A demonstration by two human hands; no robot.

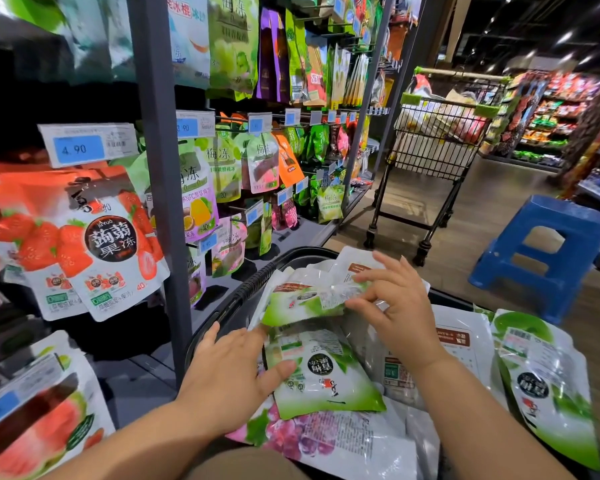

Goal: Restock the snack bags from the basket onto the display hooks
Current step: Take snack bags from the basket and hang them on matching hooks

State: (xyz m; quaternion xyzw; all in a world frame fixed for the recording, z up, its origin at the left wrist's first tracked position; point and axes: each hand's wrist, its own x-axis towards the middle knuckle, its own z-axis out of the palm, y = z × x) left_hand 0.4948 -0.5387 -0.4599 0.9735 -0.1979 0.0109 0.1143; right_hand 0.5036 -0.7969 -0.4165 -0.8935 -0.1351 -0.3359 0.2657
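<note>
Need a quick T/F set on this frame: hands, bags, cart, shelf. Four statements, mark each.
1. The right hand pinches the upper green bag. True.
2. The left hand is up at a display hook. False: it rests on the lower green bag in the basket.
3. The shopping cart is empty. False: it holds goods.
4. A strawberry bag hangs below the 4.90 price tag. True.
</note>
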